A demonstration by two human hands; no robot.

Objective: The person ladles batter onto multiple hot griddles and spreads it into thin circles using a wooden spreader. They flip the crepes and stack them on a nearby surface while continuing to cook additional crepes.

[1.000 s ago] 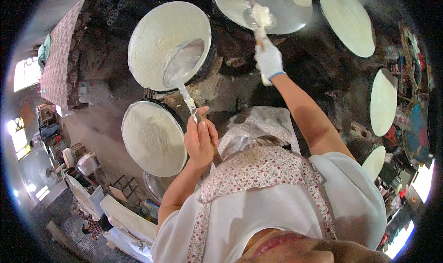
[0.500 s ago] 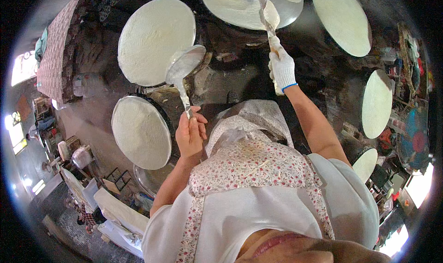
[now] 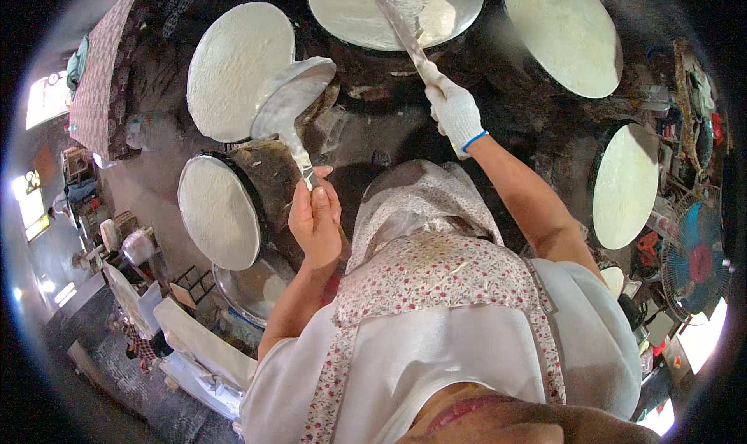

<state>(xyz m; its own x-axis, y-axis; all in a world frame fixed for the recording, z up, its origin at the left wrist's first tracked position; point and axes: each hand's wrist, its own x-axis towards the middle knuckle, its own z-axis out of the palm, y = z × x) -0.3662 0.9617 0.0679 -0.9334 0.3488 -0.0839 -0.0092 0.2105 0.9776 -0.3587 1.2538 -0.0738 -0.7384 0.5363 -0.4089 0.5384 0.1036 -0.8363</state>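
This looks like a food workshop, with round griddles (image 3: 468, 7) bearing pale batter (image 3: 241, 66) standing in an arc.

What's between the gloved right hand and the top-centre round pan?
A long flat spreader, gripped by the right hand, spans the gap in the head view; its far end overlaps the round pan, though contact is unclear.

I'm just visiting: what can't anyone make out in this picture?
All in the head view:
Top griddle: far rim cut off by the upper edge.
Ladle: lower handle hidden by the left grip.
Lowest right pale disc: mostly hidden behind the white sleeve.
Distant person: too small to tell the activity.
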